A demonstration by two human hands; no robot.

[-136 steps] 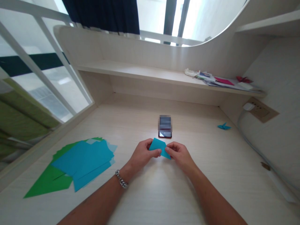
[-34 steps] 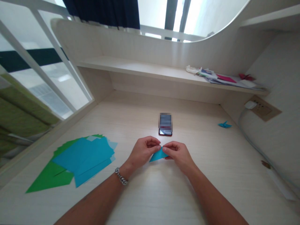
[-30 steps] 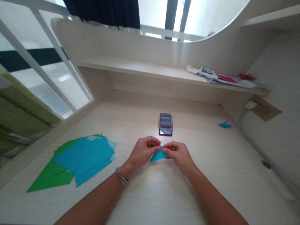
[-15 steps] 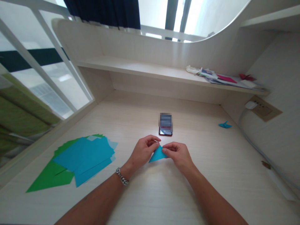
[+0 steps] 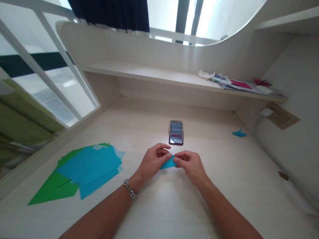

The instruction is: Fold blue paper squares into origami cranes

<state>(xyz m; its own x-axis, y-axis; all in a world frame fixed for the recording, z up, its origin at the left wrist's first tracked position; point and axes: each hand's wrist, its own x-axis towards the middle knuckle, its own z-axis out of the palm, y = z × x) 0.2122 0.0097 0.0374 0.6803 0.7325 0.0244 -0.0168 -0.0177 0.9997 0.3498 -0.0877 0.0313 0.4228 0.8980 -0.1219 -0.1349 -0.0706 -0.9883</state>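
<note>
A small folded piece of blue paper point(image 5: 168, 163) is held between my two hands, just above the desk. My left hand point(image 5: 155, 158) pinches its left and upper part with thumb and fingers. On the other side, my right hand point(image 5: 188, 161) grips the right edge between thumb and forefinger. The fingers cover much of the paper, so its full folded shape is hidden. A phone point(image 5: 176, 132) lies just beyond my fingertips, its screen partly blurred out.
Blue sheets point(image 5: 92, 166) overlap green sheets point(image 5: 53, 189) on the left of the desk. A folded blue paper figure point(image 5: 239, 133) sits at the right, near a cable point(image 5: 259, 139) and wall socket point(image 5: 280, 115). Papers point(image 5: 239, 84) rest on the shelf point(image 5: 149, 73).
Less of the blue paper shows below my fingers, and its visible part looks flatter. My left thumb has shifted slightly right over it. Both hands keep their hold.
</note>
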